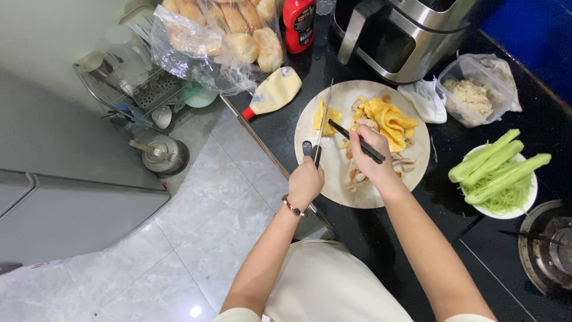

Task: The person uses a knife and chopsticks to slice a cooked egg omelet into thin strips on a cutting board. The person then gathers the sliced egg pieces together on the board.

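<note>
My left hand [305, 182] grips the dark handle of a long knife [323, 121], its blade pointing away over the left side of a round pale cutting board [310, 128]. My right hand [370, 156] holds black chopsticks [356, 141] over the board, their tips toward a yellow piece of omelette [327, 117]. More folded omelette [390, 119] and pale meat strips [400, 160] lie on the board around that hand.
A white bowl [527, 206] of cucumber spears stands right. A bag of bread rolls [229, 33], a red sauce bottle [299, 24], a lying mayonnaise bottle [275, 91], an air fryer [396, 36] and a bagged container [473, 92] stand behind. A stove burner [548, 247] is at far right.
</note>
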